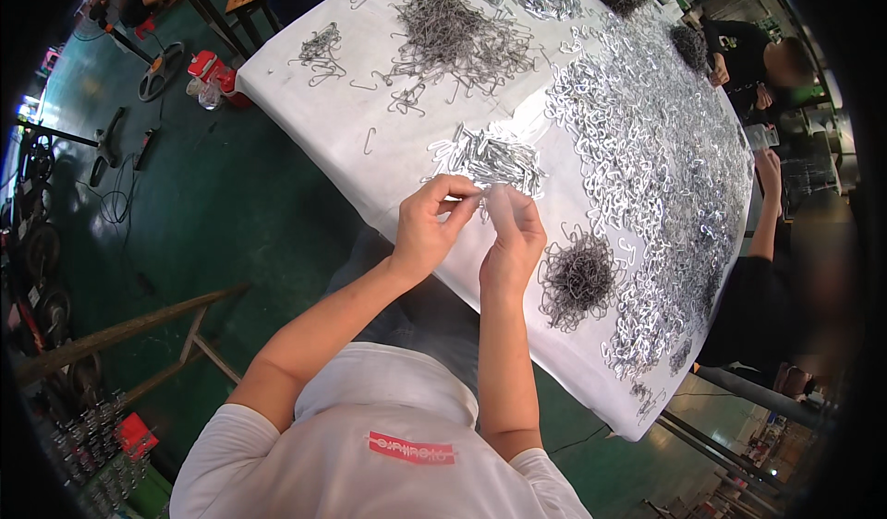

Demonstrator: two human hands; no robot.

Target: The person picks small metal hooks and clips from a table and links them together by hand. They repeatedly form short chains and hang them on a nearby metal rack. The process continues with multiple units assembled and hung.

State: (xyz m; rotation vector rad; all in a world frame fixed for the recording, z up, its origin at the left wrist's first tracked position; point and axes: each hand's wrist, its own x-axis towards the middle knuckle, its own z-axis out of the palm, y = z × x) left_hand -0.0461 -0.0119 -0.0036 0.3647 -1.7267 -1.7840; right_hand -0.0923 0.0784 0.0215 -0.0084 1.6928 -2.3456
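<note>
Over the near edge of a white-covered table (333, 117), my left hand (426, 228) and my right hand (513, 242) meet fingertip to fingertip. Both are closed in a pinch; whatever lies between the fingers is too small to make out. Just beyond them is a heap of shiny silver metal pieces (494, 156), slim and elongated. To the right of my right hand sits a tangled pile of dark bent-wire hooks (577, 279). A single wire hook (369, 140) lies apart, left of the silver heap.
A broad spread of silver looped clips (637, 168) covers the table's right side. More dark wire hooks (448, 34) are heaped at the far left. Two people (771, 62) (785, 307) sit along the right edge. A wooden frame (139, 330) stands on the green floor at left.
</note>
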